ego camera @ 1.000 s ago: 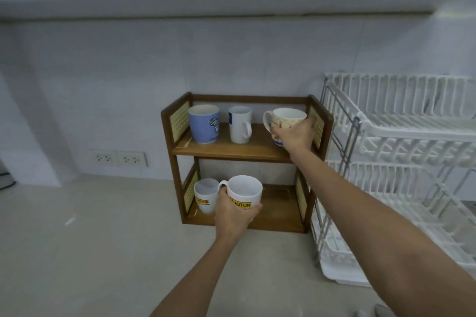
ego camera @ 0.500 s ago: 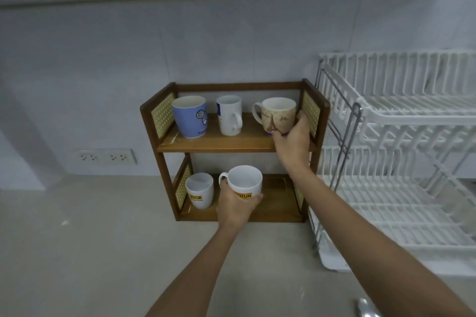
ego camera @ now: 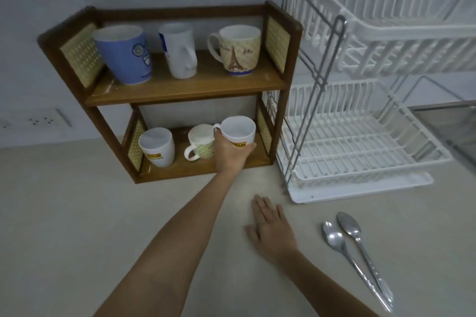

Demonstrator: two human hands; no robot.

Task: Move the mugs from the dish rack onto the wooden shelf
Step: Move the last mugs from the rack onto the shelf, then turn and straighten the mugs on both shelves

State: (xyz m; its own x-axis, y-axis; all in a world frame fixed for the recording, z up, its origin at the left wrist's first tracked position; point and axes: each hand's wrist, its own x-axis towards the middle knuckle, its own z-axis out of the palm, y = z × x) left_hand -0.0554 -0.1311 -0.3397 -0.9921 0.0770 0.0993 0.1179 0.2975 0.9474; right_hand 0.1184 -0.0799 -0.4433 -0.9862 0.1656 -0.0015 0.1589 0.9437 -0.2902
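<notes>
On lower shelf (ego camera: pixel 195 170): left grip (ego camera: pixel 229 153) clasps white mug (ego camera: pixel 238 131); right hand (ego camera: pixel 273 230) flat, released

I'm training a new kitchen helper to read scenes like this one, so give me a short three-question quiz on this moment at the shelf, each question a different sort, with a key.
1. True or false: the dish rack still holds a mug.
2. How many mugs stand on the upper board of the wooden shelf?
3. Which is the left hand gripping? A) the blue mug B) the white mug with the yellow label C) a spoon

Key
1. False: both tiers look bare.
2. Three: the blue mug, a plain white mug and the Eiffel Tower mug.
3. B, at the lower board's right end; the right hand lies flat on the counter.
</notes>
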